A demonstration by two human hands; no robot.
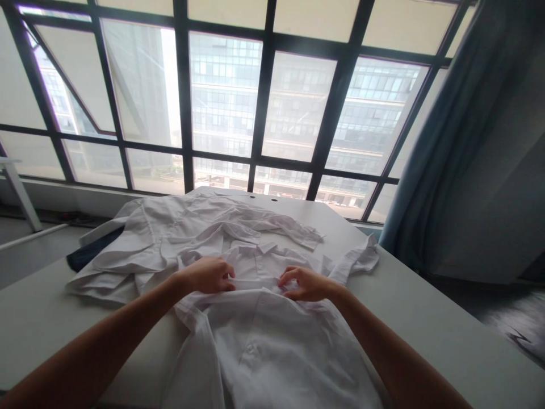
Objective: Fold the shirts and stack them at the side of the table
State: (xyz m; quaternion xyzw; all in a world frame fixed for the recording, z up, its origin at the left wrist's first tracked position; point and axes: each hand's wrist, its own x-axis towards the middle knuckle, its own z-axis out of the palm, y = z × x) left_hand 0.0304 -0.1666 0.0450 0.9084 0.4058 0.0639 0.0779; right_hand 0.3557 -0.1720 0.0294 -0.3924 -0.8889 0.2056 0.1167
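Shirt [272, 341] runs from lower frame to centre, collar farthest; left hand [208, 275] and right hand [304, 284], palms down, pinch its front.

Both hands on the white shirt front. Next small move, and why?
Probably draw the pinched edges together and flatten them: the left hand and right hand both pinch the white shirt at its front opening, where the cloth bunches.

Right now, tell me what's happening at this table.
A person has a white shirt spread front-up on the table. The left hand and right hand both pinch its front opening just below the collar. Behind it lies a rumpled heap of more white shirts, with a dark blue cloth poking out at its left.
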